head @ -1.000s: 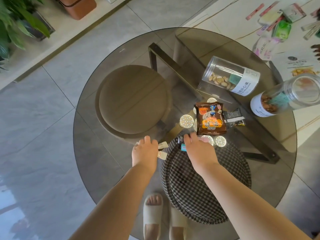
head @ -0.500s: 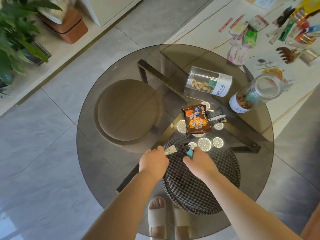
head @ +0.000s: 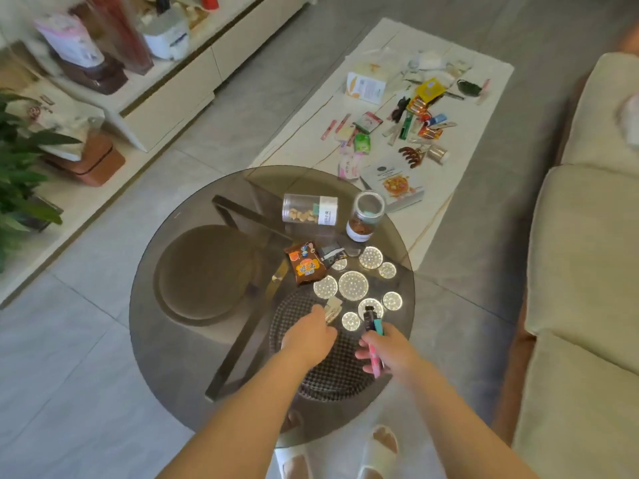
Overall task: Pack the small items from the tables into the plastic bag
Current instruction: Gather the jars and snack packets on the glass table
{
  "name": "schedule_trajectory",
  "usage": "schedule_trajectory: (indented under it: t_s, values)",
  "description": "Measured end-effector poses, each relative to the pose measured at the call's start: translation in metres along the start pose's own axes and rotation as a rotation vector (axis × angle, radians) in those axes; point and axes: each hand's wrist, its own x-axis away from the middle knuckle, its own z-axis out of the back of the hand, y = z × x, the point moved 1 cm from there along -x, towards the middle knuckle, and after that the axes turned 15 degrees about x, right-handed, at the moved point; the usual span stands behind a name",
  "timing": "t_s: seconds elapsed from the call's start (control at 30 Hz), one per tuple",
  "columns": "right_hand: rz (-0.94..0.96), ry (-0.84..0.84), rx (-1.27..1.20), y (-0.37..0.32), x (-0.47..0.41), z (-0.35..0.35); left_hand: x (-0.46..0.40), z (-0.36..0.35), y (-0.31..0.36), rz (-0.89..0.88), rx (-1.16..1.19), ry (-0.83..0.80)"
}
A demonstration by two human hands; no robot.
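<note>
Pinched in the left hand [head: 309,335]: small pale paper sachets [head: 332,308]. Gripped in the right hand [head: 390,352]: a bundle of slim tubes, pink, teal and dark [head: 374,335], held over the near edge of the round smoked-glass table [head: 179,340]. No plastic bag in view, so packing judged barely begun. Left at the glass centre: a brown snack packet [head: 305,263] touching a small dark wrapper [head: 331,254]; toward the far edge, a clear nut jar on its side [head: 309,209] and an upright clear jar [head: 366,216]. Beyond, scattered sachets and batteries [head: 420,114] across the white marble table [head: 304,150], all unpacked. No obstacle seen except the two jars.
</note>
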Motion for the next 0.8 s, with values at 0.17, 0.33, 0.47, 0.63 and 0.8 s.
schedule_trajectory:
  t_s: [0.17,0.33,0.47,0.63,0.8]
  values:
    - [0.093,0.026,-0.086,0.031,0.057,0.065,0.040,-0.030,0.072,-0.070,0.012,-0.030]
    - [0.135,0.089,-0.133,0.068,0.098,0.132,0.071,-0.078,0.139,-0.123,-0.005,-0.032]
    - [0.137,0.136,-0.142,0.098,0.127,0.188,0.090,-0.121,0.188,-0.142,0.102,-0.001]
    - [0.158,0.206,-0.178,0.127,0.150,0.250,0.102,-0.157,0.242,-0.223,0.204,0.065]
    - [0.151,0.294,-0.258,0.131,0.158,0.298,0.107,-0.172,0.290,-0.223,0.323,0.052]
